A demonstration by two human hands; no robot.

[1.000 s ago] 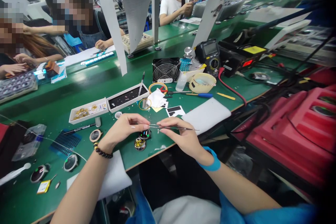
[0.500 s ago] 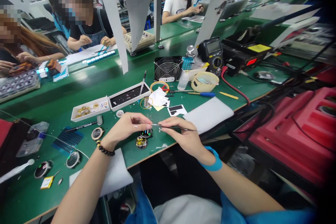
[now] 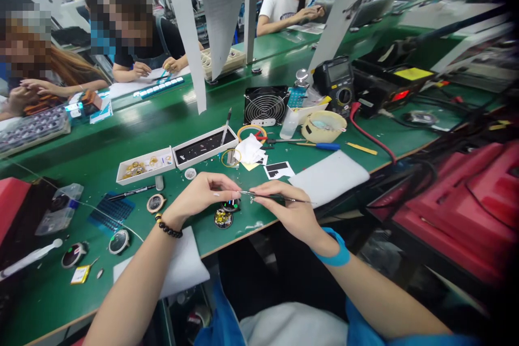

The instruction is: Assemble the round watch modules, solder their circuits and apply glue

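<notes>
My right hand (image 3: 286,205) is closed on thin metal tweezers (image 3: 279,197), whose tips point left to my left fingertips. My left hand (image 3: 208,194) has its thumb and fingers pinched together at those tips; what it holds is too small to make out. Just below the fingertips lies a dark round watch part with a lit display (image 3: 231,205). Touching or close beside it is an opened watch body (image 3: 223,218) with yellow parts inside. A tiny metallic piece shows under the right fingertips.
White trays of small parts (image 3: 146,164), a fan (image 3: 265,105), a round tub (image 3: 323,127) and a multimeter (image 3: 335,86) stand beyond my hands. Watch cases (image 3: 118,241) and a yellow battery (image 3: 80,274) lie left. A white pad (image 3: 330,177) is at right. People sit across the bench.
The whole view has shifted slightly, so the bench appears farther right. Both hands keep the same pose at the tweezers. A person's hands at the far left have risen.
</notes>
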